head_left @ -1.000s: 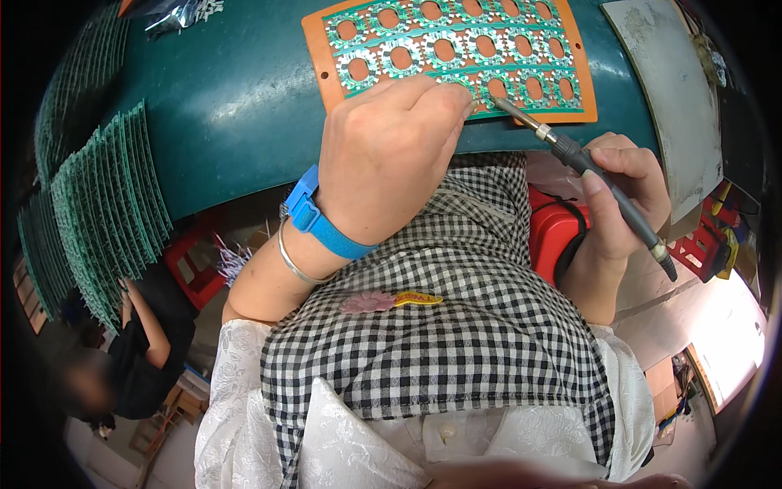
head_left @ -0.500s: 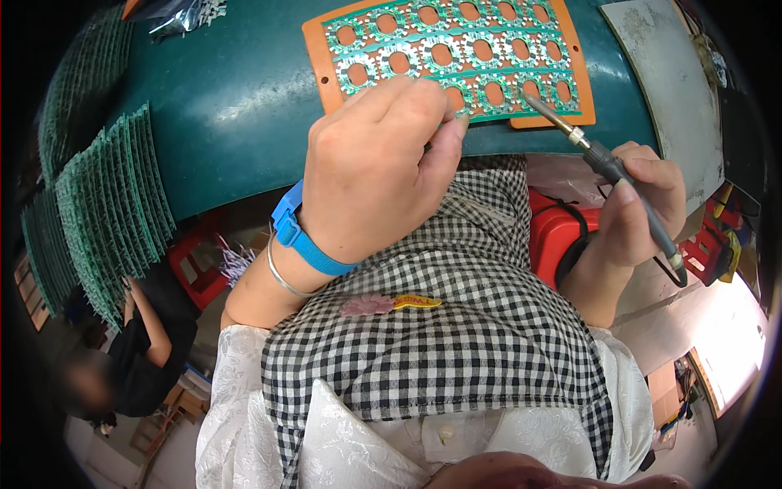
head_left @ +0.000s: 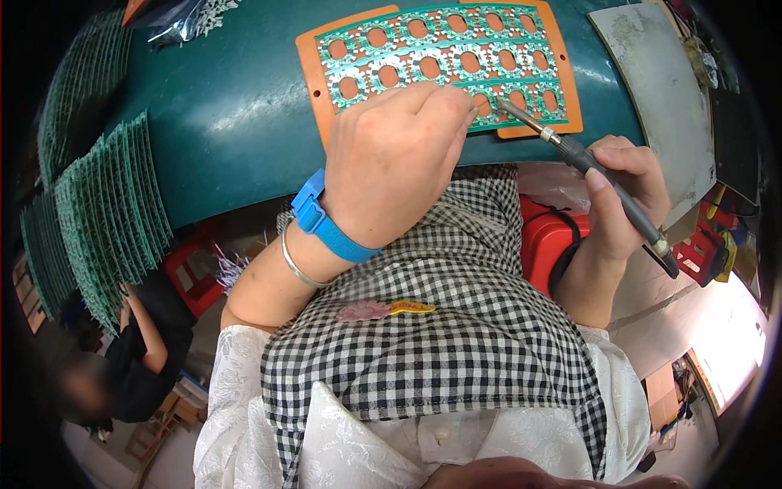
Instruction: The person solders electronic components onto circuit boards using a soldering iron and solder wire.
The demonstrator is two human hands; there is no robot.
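Note:
A sheet of green ring-shaped circuit boards (head_left: 456, 65) with round openings lies in an orange holder (head_left: 318, 114) on the green table. My right hand (head_left: 623, 191) is closed round a soldering iron (head_left: 607, 179), gripping its dark handle. The metal tip points at the sheet's near row, between two rings towards the right; whether it touches is too fine to tell. Over the near left part of the sheet is my left hand (head_left: 399, 147), thumb and index finger pinched close to the iron's tip. What they hold, if anything, is hidden. A blue strap (head_left: 334, 232) circles my left wrist.
Several green circuit panels (head_left: 114, 212) stand in a row at the left edge. A clear bag with small pale parts (head_left: 191, 24) lies at the back left. A grey board (head_left: 660, 90) sits at the right. Beyond the left edge, another person (head_left: 142, 350) is partly visible.
My left hand has moved right along the near row, closer to the iron's tip. The tip has shifted a little left over the sheet. The whole sheet appears slightly lower and further left.

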